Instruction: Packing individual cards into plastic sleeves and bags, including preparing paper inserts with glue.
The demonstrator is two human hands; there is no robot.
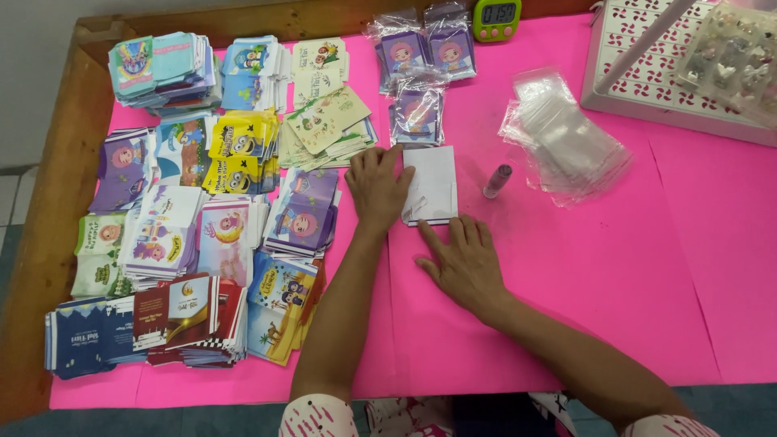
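My left hand (pixel 377 184) lies flat on the pink table cover, its fingers resting on the left edge of a small stack of white, face-down envelopes (pixel 433 182). My right hand (pixel 463 260) is spread palm down just below that stack, fingertips close to its lower edge and holding nothing. To the left lie several piles of colourful cartoon-printed envelopes (pixel 235 154). A small grey glue stick (pixel 497 180) lies right of the white stack.
A heap of clear plastic sleeves (pixel 566 137) sits to the right. Bagged envelope packs (pixel 421 48) and a green digital timer (pixel 496 16) are at the back. A white patterned tray (pixel 647 73) holding a clear box is far right. A wooden table rim (pixel 57 202) borders the left.
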